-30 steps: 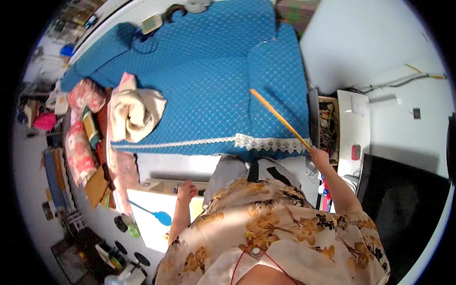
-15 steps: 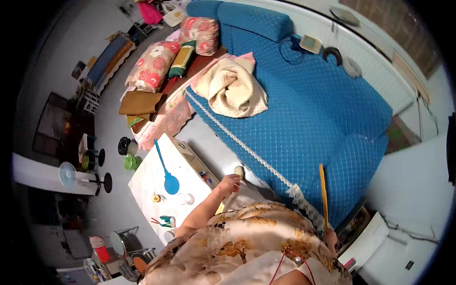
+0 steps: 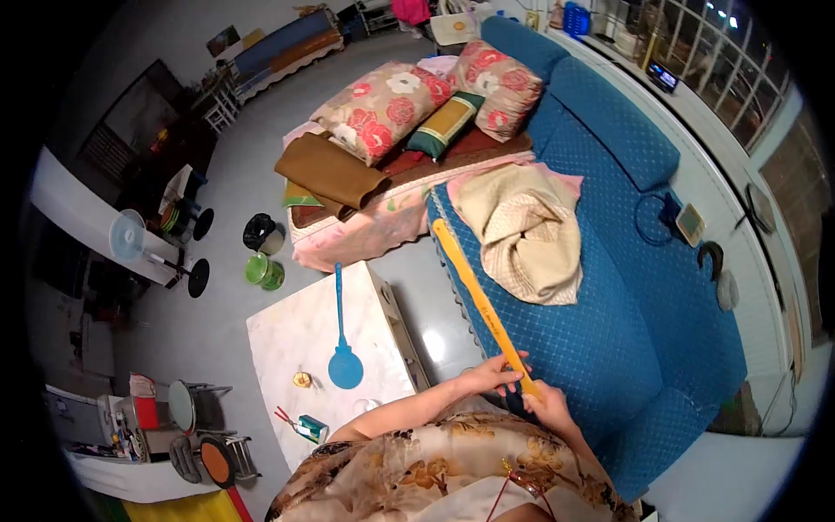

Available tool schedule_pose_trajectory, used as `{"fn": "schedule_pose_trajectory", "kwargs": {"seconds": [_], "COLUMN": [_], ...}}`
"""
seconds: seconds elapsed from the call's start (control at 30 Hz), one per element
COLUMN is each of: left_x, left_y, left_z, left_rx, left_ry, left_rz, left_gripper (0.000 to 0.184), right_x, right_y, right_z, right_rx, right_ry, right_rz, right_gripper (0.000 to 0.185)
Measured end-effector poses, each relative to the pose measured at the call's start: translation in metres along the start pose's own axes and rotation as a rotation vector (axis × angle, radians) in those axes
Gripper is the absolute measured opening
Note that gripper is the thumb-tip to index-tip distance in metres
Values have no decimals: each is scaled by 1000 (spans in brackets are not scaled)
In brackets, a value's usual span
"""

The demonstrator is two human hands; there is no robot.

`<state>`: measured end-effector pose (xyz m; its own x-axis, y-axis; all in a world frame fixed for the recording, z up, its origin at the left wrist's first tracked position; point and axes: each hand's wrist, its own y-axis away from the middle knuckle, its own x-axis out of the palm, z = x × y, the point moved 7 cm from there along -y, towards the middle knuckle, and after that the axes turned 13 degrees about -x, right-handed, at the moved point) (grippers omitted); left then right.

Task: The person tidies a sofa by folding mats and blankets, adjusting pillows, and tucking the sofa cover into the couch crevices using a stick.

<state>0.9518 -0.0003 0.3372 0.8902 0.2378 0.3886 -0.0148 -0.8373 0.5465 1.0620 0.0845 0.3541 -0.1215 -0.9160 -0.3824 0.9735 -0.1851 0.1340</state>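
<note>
A long flat yellow wooden stick (image 3: 474,296) with dark writing on it slants up and away over the front edge of the blue sofa (image 3: 600,348). My right hand (image 3: 546,405) is closed round its near end. Just above that grip, my left hand (image 3: 494,376) has its fingers against the stick and appears to hold it too. Beyond the stick, a crumpled cream quilt (image 3: 531,235) lies on the sofa seat. Left of my hands stands a marble-topped table (image 3: 287,335) with a blue fly swatter (image 3: 345,367) lying on it.
On the table are a small round gold item (image 3: 302,379) and a green-and-white box (image 3: 310,427). Patterned pillows (image 3: 383,109) and a folded brown cloth (image 3: 330,170) lie on the far seat. A green bin (image 3: 263,271) and a white fan (image 3: 128,235) stand on the floor at left.
My view has turned toward the right. The stick has swung from upright at my right side to slanting ahead, and my left hand has come from beside the table onto it.
</note>
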Motion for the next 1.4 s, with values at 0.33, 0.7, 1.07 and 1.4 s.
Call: {"fn": "schedule_pose_trajectory", "kwargs": {"seconds": [0.33, 0.7, 1.07, 1.4], "left_x": [-70, -332, -442, -499], "left_y": [-13, 93, 186, 208], "left_z": [-64, 100, 310, 346], "left_rx": [273, -66, -761, -937], "left_ry": [528, 48, 229, 347], "left_rz": [-62, -1682, -1822, -1306], "left_gripper": [15, 16, 52, 68], "right_x": [8, -39, -27, -11], "right_y": [-119, -188, -257, -344], "right_z": [27, -18, -79, 28], "right_rx": [-119, -169, 117, 87], "right_ry": [-225, 167, 173, 402], "right_rz": [109, 166, 357, 148], "right_gripper": [15, 28, 12, 24]}}
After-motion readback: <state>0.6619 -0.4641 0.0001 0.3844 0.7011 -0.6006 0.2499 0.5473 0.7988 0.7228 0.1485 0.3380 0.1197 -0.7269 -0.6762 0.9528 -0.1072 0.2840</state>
